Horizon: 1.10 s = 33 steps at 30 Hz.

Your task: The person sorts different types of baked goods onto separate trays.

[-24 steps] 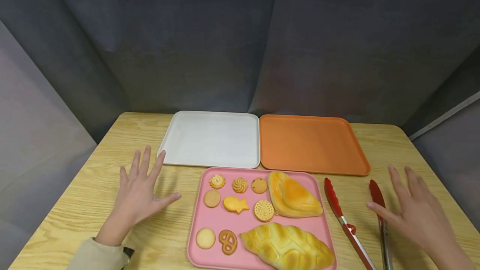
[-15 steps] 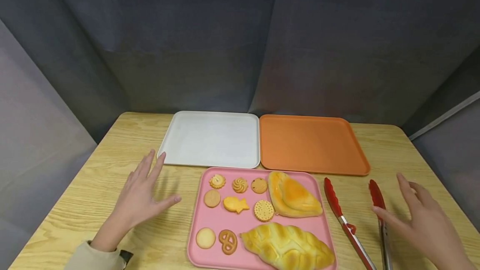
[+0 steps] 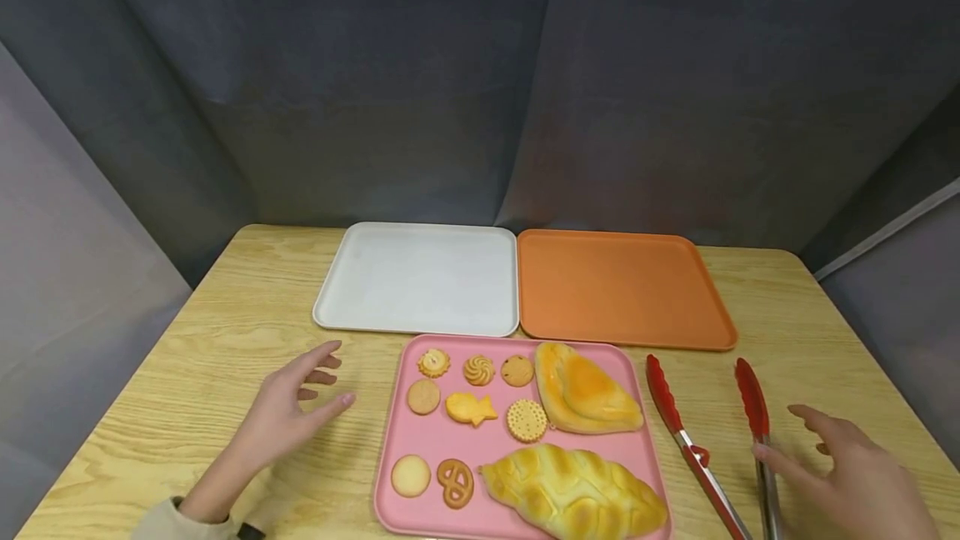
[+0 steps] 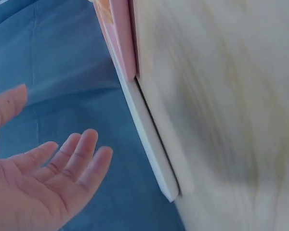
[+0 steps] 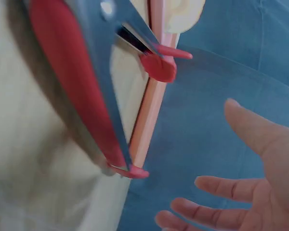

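My left hand (image 3: 281,411) hovers over the wood table left of the pink tray (image 3: 450,448), fingers loosely bent and holding nothing. Past the tray's right side lie red-and-silver tongs (image 3: 701,457), arms spread, lower end cut off by the frame. Close beside their right arm is my right hand (image 3: 862,473), its thumb overlapping that arm in the head view. In the right wrist view a gap separates this hand (image 5: 260,187) from the tongs (image 5: 74,82), and nothing is in its grasp. The left wrist view shows the left palm (image 4: 43,192) bare.
On the pink tray sit a braided loaf (image 3: 577,494), a folded pastry (image 3: 588,390), a pretzel (image 3: 455,483), a fish-shaped cracker (image 3: 471,408) and several round cookies. Behind it a white tray (image 3: 420,277) and an orange tray (image 3: 622,290) stand side by side, before a dark curtain (image 3: 390,90).
Both hands have come lower and nearer the person, and their spread fingers have relaxed into a loose bend. Trays, food and tongs have stayed in place.
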Tool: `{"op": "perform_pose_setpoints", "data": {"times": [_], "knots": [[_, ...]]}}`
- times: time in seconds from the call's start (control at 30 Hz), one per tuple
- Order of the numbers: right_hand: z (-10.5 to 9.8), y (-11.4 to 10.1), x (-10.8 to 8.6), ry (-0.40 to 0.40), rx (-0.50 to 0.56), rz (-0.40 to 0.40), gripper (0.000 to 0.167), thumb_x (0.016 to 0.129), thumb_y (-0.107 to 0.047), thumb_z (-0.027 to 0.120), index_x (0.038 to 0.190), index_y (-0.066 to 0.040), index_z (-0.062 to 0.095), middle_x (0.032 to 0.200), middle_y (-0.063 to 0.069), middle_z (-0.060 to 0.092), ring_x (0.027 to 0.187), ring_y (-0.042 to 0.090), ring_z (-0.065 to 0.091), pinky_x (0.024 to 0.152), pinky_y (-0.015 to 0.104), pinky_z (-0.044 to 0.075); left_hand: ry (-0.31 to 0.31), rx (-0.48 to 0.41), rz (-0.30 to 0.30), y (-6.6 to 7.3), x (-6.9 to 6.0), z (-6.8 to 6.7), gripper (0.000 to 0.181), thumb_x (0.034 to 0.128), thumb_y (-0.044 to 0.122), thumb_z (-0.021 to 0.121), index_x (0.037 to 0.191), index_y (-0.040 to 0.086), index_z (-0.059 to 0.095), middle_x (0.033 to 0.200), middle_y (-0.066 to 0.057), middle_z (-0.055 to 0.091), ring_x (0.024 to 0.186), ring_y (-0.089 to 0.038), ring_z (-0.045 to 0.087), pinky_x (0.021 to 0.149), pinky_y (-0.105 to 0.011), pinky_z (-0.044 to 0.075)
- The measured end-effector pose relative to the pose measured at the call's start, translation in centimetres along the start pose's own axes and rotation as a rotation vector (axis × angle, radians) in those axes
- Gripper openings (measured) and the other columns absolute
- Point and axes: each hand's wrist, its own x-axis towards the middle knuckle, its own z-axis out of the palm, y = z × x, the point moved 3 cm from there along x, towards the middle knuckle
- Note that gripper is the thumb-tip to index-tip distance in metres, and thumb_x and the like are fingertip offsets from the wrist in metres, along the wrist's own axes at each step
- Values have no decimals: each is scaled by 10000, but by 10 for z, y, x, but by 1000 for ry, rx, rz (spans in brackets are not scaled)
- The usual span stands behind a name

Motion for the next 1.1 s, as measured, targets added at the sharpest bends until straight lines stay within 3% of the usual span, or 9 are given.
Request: {"op": "perform_pose_setpoints", "data": {"times": [0.17, 0.43, 0.57, 0.73, 1.1], "knots": [[15, 3, 0, -165, 18, 18, 912, 757, -606, 595, 1196, 163, 377, 1000, 381, 505, 779, 407, 573, 548, 488, 507, -75, -187, -74, -5, 0, 8, 562, 793, 76, 692, 1289, -23, 447, 998, -167, 570, 820, -204, 615, 651, -248, 552], [39, 2, 1, -356, -5, 14, 976, 741, -642, 577, 1236, 158, 317, 1053, 400, 474, 861, 435, 549, 597, 532, 513, -190, -277, -168, -12, -1, 26, 635, 779, 85, 701, 1308, -78, 390, 1006, -165, 556, 801, -184, 598, 588, -239, 547], [43, -2, 0, -371, 0, -38, 961, 750, -606, 598, 1250, 158, 300, 1052, 381, 479, 868, 393, 555, 606, 514, 518, -251, -316, -181, -14, -2, 34, 682, 778, 102, 703, 1323, -99, 346, 998, -167, 544, 775, -201, 599, 538, -292, 549], [47, -8, 1, -358, -57, -74, 1015, 701, -636, 622, 1272, 142, 308, 1027, 366, 480, 837, 377, 564, 611, 526, 514, -335, -338, -224, -16, 0, 44, 671, 797, 131, 693, 1324, -94, 345, 964, -145, 533, 626, -170, 551, 464, -291, 510], [60, -6, 4, -302, -117, -70, 1114, 564, -711, 659, 1267, 97, 354, 966, 318, 489, 790, 371, 544, 557, 536, 505, -403, -367, -251, -17, 3, 53, 630, 808, 102, 671, 1308, -108, 350, 884, -105, 533, 530, -141, 488, 422, -255, 473]]}}
